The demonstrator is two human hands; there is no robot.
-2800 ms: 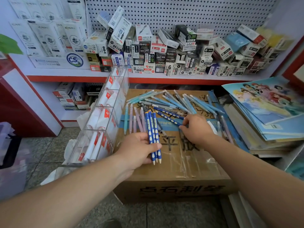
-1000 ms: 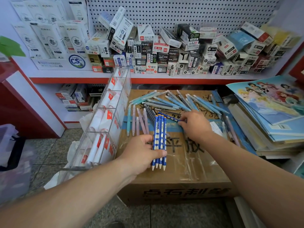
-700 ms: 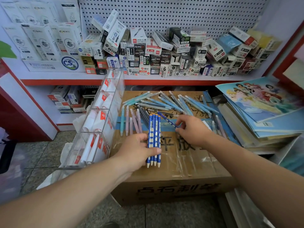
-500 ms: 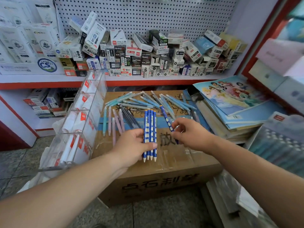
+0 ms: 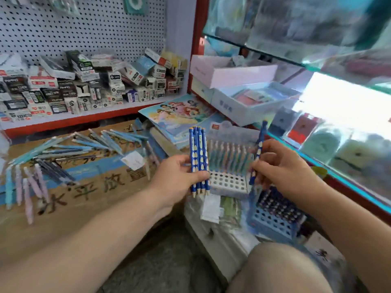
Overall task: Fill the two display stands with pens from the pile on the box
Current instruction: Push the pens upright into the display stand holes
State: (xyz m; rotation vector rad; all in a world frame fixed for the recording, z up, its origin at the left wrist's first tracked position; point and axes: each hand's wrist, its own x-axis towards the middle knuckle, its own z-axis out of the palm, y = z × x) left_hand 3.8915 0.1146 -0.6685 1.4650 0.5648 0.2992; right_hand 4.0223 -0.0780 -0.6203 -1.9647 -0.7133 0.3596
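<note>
Blue pens [image 5: 198, 159], a flat upright bundle with tips down, are clamped between the thumb and curled fingers of the left hand [image 5: 177, 178], whose forearm reaches in from the lower left. The right hand [image 5: 281, 166] pinches a single pen [image 5: 258, 153], slightly tilted and tip down, over the stands. The white stand [image 5: 228, 182] sits between the hands, its back rows filled and its front holes showing. The blue stand [image 5: 275, 216] sits below the right hand, partly filled. The pile [image 5: 84, 144] lies on the box [image 5: 84, 187] at left.
</note>
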